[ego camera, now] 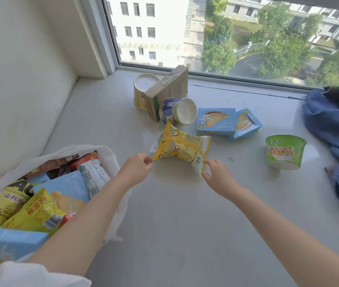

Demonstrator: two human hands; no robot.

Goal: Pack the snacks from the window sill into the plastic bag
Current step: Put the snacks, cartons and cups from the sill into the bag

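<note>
left hand (138, 165) pinches near-left corner of crinkly yellow snack packet (182, 149) | right hand (216, 172) pinches its near-right corner | packet on pale window sill (185, 224), middle | white plastic bag (106, 158) full of snacks at 8 o'clock | green paper cup (284, 152) at 3 o'clock

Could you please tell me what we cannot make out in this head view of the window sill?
- Plastic bag: lower part cut off by the frame's left and bottom edges; the left forearm covers its near rim.
- Brown carton: hides part of the yellow cup behind it.
- Print on the yellow packet: too blurred to read.
</note>
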